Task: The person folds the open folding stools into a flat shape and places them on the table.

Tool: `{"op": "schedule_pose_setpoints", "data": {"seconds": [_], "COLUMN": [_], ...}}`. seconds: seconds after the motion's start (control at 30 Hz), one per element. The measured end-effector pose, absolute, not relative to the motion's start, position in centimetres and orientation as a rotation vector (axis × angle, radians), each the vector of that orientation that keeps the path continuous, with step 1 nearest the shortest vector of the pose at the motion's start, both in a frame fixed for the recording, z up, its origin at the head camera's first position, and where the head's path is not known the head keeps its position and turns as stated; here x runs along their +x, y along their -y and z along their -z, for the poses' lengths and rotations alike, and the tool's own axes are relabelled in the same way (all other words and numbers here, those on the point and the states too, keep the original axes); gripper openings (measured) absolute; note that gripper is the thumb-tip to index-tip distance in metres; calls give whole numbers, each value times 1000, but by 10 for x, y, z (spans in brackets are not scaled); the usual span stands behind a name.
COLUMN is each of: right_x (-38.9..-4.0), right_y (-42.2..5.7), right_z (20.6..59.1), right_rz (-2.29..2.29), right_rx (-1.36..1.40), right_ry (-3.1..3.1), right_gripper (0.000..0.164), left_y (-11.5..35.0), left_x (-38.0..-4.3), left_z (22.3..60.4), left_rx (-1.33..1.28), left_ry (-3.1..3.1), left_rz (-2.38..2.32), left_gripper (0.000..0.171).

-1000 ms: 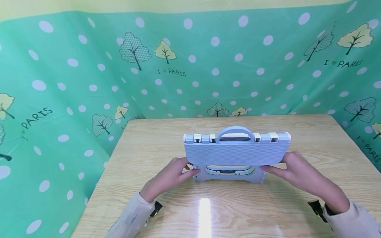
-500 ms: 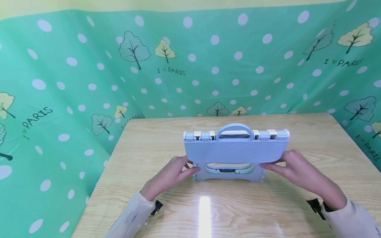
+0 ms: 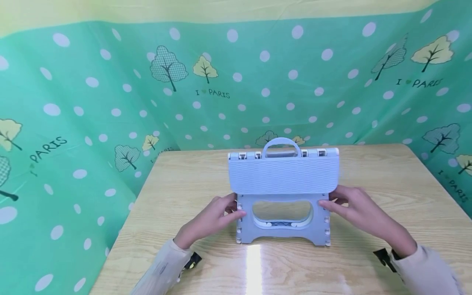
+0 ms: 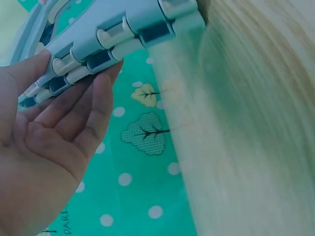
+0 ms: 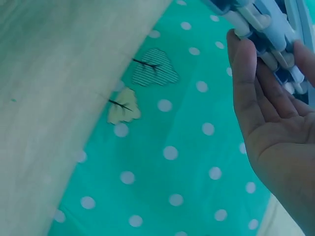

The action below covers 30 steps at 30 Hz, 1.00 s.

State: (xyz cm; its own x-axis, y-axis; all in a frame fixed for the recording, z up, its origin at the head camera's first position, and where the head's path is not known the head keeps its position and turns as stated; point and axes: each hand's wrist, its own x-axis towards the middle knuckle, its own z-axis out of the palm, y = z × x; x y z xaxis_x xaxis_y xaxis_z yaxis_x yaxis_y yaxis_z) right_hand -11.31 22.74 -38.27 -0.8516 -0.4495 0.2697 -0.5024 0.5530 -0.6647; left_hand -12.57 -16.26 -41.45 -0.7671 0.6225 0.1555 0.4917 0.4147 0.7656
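Note:
A light blue folding stool (image 3: pixel 284 176) with a carry handle (image 3: pixel 282 142) stands partly folded on the table in the head view. Its ridged top hangs above a leg panel (image 3: pixel 284 234) that has an oval cutout. My left hand (image 3: pixel 212 217) holds the leg panel's left edge, thumb in front and other fingers behind. The right edge is gripped likewise by my right hand (image 3: pixel 363 211). In the left wrist view, the fingers (image 4: pixel 93 105) lie against the stacked hinge edge (image 4: pixel 113 44). The right wrist view shows the fingers (image 5: pixel 244 73) behind the opposite hinge edge (image 5: pixel 268 29).
The wood-grain table (image 3: pixel 184 172) extends around the stool on every side. A green dotted curtain (image 3: pixel 110 90) printed with trees hangs behind and to the left. A bright light reflection (image 3: pixel 253 266) lies on the near tabletop.
The stool has tipped: its handle and top have moved up and away, and more of the leg panel shows, its lower edge nearer me. The right hand has shifted slightly left.

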Motion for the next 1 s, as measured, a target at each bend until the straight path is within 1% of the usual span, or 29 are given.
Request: {"op": "schedule_pose_setpoints", "data": {"seconds": [0.07, 0.13, 0.33, 0.53, 0.67, 0.8, 0.87, 1.0], "right_x": [-118, -124, -132, -134, -134, -133, -134, -133], "right_y": [-225, -223, -215, -208, -205, -203, -203, -205], "right_z": [390, 400, 426, 433, 437, 440, 440, 435], "right_rz": [-1239, -1283, -1361, -1393, -1355, -1347, -1325, -1212], "right_rx": [785, 761, 720, 656, 643, 684, 700, 670], "right_ry": [2737, 2759, 2833, 2932, 2986, 3062, 3086, 3078], "right_gripper": [14, 11, 27, 30, 28, 41, 45, 40], "left_y": [162, 162, 163, 161, 162, 164, 164, 159], "left_x": [-128, -131, -130, -130, -130, -131, -132, -132], "left_z": [419, 424, 436, 440, 446, 452, 453, 452], "left_rx": [943, 871, 672, 607, 587, 575, 573, 582], "left_ry": [-2471, -2437, -2476, -2556, -2549, -2545, -2557, -2590], "left_rz": [-1324, -1363, -1283, -1203, -1169, -1131, -1125, -1127], "left_gripper": [31, 27, 25, 22, 22, 23, 24, 24]}}
